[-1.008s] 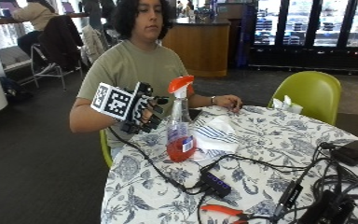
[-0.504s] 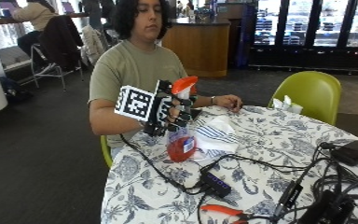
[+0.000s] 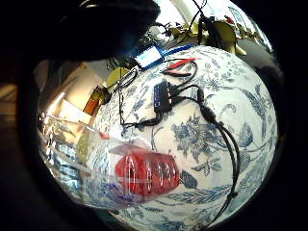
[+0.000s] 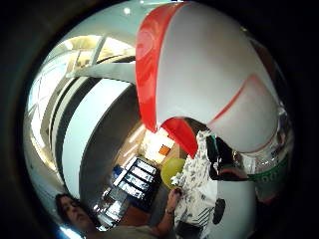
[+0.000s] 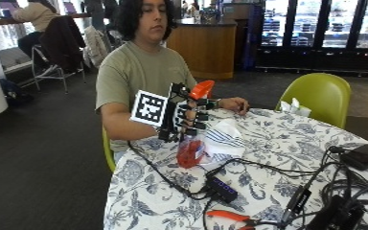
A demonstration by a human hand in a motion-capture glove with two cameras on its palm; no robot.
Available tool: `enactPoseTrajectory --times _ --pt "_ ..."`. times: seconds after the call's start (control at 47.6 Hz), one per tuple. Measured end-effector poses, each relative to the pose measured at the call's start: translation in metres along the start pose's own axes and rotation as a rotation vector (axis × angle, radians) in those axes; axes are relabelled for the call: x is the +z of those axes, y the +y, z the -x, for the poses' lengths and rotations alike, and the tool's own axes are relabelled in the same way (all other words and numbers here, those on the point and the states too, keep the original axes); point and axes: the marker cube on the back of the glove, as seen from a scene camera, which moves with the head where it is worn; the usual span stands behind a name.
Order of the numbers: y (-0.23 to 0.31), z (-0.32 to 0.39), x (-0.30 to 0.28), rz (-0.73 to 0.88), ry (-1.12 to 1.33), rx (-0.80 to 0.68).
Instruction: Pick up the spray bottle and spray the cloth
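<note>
Red-liquid spray bottle [image 5: 191, 139] now lifted, tilted toward cloth [image 5: 224, 139].

spray bottle [image 5: 191, 139] beside cloth [image 5: 224, 140] on table [image 5: 286, 143]

the spray bottle [image 3: 139, 175] fills the near part of this view, its clear body lying close to the palm with red liquid showing through ribbed plastic. beyond it spreads the bench [image 3: 231, 144], covered in a white cloth with blue flowers. a black usb hub [image 3: 162, 95] lies on it, black cables [image 3: 219, 130] running from it across the pattern. red-handled pliers [image 3: 179, 65] lie farther off, near a blue-and-white device [image 3: 148, 56].
</note>
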Motion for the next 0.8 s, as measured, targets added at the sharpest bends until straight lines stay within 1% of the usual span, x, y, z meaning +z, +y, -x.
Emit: enactPoseTrajectory --times 0.084,0.189,0.42,0.567,0.798 --pt "-0.004 0.0 0.002 0.023 -0.001 0.06" --pt "-0.017 -0.003 0.007 -0.051 -0.002 0.034" --pt "-0.035 0.001 0.009 0.115 -0.035 0.072" --pt "-0.033 0.003 0.01 0.32 0.007 0.072" --pt "-0.016 0.011 0.0 0.433 0.103 0.001"
